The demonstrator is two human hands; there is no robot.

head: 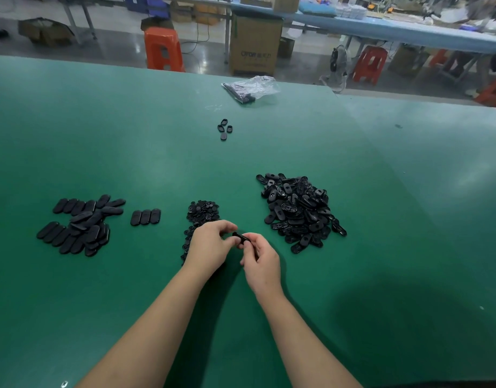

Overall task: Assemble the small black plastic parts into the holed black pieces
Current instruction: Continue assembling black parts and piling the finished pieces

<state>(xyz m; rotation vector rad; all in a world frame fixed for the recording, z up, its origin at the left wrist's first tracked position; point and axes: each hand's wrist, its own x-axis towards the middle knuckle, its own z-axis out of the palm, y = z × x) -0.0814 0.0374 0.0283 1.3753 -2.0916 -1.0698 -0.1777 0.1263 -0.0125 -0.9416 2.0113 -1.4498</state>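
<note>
Holding one black oval piece [240,238] between them, the left hand [210,243] and right hand [260,259] meet above the near middle of the green table [129,141], fingers of both curled and pinching it; whether a small part is already seated is too blurred to tell. A pile of small black parts [202,212] lies just beyond the left hand. A heap of holed black pieces [298,210] sits toward the right edge, finished ovals [81,225] toward the left edge. A plastic bag [251,88] rests at the far edge.
</note>
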